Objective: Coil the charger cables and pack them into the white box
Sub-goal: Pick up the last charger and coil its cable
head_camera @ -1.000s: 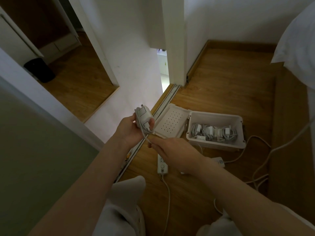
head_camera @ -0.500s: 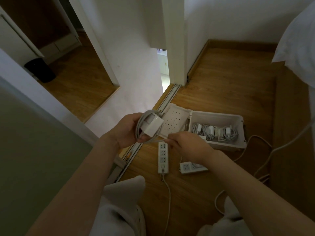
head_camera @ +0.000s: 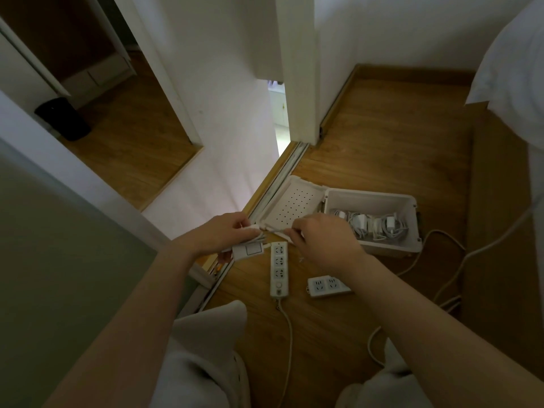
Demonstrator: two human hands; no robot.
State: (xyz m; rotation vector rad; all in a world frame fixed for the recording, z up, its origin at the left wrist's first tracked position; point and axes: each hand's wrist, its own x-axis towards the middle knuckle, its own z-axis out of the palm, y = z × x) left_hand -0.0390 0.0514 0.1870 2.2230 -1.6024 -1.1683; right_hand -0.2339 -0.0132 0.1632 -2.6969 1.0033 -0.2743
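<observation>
My left hand (head_camera: pixel 219 235) grips a white charger brick (head_camera: pixel 248 250) with its cable coiled around it, held low over the floor. My right hand (head_camera: pixel 322 241) pinches the free end of that cable (head_camera: pixel 279 230), stretched taut between the two hands. Behind my right hand stands the white box (head_camera: pixel 410 219), open, with its perforated lid (head_camera: pixel 294 204) folded out to the left. Several coiled white chargers (head_camera: pixel 374 225) lie inside the box.
A long white power strip (head_camera: pixel 279 267) and a short one (head_camera: pixel 326 286) lie on the wooden floor below my hands, their cords trailing right and toward me. A sliding-door track (head_camera: pixel 282 169) runs diagonally at left. White bedding (head_camera: pixel 515 69) hangs at the far right. My knees fill the bottom.
Both hands have dropped lower toward the floor. The charger brick has turned over in my left hand, and my right hand has drawn the cable end out to the right.
</observation>
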